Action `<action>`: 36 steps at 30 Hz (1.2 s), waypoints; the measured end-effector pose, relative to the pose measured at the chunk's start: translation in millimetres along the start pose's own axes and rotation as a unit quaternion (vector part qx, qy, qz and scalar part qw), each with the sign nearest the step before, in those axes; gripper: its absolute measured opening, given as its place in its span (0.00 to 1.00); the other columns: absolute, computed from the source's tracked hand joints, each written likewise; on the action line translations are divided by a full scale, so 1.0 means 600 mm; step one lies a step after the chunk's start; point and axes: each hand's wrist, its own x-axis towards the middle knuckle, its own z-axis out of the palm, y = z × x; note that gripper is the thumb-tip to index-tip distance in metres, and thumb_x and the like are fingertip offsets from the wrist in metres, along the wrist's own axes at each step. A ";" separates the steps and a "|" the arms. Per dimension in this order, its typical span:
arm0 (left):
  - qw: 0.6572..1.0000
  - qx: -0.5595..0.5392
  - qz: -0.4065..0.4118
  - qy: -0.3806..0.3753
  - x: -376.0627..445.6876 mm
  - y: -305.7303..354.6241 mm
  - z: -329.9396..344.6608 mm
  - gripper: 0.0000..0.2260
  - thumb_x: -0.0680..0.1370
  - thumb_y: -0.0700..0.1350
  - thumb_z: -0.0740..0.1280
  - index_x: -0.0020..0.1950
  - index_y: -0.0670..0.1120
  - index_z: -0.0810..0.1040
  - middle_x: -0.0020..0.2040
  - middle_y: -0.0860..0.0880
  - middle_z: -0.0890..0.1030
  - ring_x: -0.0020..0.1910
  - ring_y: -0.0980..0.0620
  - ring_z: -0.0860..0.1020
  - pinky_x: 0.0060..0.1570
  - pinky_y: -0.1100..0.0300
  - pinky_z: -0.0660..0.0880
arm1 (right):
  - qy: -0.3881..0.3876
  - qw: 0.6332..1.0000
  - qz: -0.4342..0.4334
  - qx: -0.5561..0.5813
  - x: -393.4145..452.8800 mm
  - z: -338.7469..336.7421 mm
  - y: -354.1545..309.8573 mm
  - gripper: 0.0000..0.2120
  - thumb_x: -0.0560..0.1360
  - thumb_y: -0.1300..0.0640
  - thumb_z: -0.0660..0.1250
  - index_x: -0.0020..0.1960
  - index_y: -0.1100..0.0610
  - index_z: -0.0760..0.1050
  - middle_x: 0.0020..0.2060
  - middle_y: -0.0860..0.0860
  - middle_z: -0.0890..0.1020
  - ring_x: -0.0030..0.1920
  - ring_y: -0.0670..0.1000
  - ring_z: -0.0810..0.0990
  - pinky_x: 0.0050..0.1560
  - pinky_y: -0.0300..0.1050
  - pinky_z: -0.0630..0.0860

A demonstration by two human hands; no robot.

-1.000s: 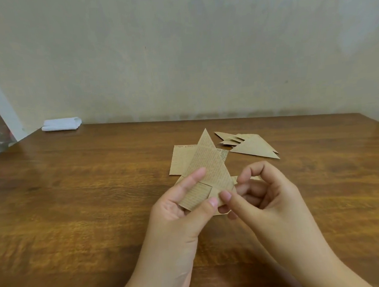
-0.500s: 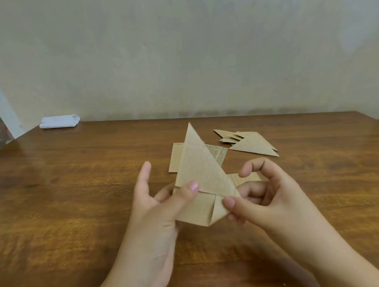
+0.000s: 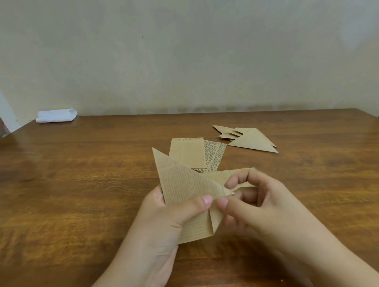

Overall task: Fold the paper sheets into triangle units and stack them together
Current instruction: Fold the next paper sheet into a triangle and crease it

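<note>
Pinching the half-folded paper unit (image 3: 187, 194) above the table (image 3: 76, 194), your left hand (image 3: 166, 213) clamps its face by the thumb while your right hand (image 3: 250, 204) nips the lower flap. Uneven pull could skew the crease. Beyond lie flat sheets (image 3: 188, 153), then the finished triangle stack (image 3: 250, 140).

Printed lines cover the flat sheets (image 3: 197, 153) and the folded paper (image 3: 182, 188), but no word is legible.
</note>
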 end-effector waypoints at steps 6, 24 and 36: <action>0.999 -0.027 -0.012 0.012 0.001 -0.001 -0.002 0.28 0.56 0.40 0.76 0.56 0.43 0.78 0.47 0.42 0.85 0.45 0.45 0.84 0.39 0.54 0.78 | -0.035 0.999 0.008 0.009 -0.002 0.011 -0.001 0.14 0.67 0.50 0.74 0.33 0.61 0.77 0.25 0.50 0.79 0.24 0.41 0.73 0.24 0.30 0.67; 1.000 -0.003 -0.010 0.003 0.000 -0.001 -0.005 0.26 0.58 0.38 0.76 0.57 0.41 0.79 0.48 0.41 0.85 0.48 0.44 0.84 0.43 0.53 0.77 | -0.042 0.999 0.006 -0.002 -0.002 -0.001 -0.010 0.11 0.62 0.47 0.72 0.33 0.56 0.82 0.29 0.51 0.83 0.27 0.42 0.76 0.28 0.32 0.71; 1.000 -0.003 0.000 -0.002 -0.004 0.005 -0.001 0.23 0.58 0.38 0.75 0.53 0.44 0.80 0.46 0.43 0.85 0.44 0.47 0.84 0.38 0.57 0.78 | -0.076 0.996 0.014 0.052 -0.002 -0.006 -0.011 0.11 0.66 0.48 0.69 0.32 0.54 0.81 0.30 0.53 0.82 0.28 0.43 0.74 0.29 0.33 0.70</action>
